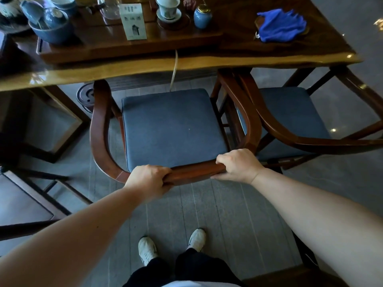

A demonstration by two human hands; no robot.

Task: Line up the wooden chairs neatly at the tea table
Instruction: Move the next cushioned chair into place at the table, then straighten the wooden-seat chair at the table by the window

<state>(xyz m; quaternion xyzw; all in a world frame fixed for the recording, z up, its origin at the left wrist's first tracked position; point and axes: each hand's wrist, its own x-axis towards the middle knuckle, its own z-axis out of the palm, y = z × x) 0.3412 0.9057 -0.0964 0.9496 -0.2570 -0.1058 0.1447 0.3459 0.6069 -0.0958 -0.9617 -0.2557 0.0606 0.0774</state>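
Note:
A wooden chair (pixel 101 129) with a curved back rail and a grey-blue seat cushion stands in front of me, its front tucked under the tea table (pixel 128 69). My left hand (pixel 148 181) and my right hand (pixel 238 165) both grip the chair's top back rail, side by side. A second wooden chair (pixel 294 139) with the same cushion stands to the right, its armrest touching or overlapping the first chair's right arm. The arms of both chairs reach under the table's edge.
On the table are a tea tray with blue bowls (pixel 51 27), a white card (pixel 133 20), a lidded cup (pixel 168 9), a blue jar (pixel 202 16) and a blue cloth (pixel 279 24). A dark stool (pixel 27 195) stands at left. My feet (pixel 172 247) are on grey floorboards.

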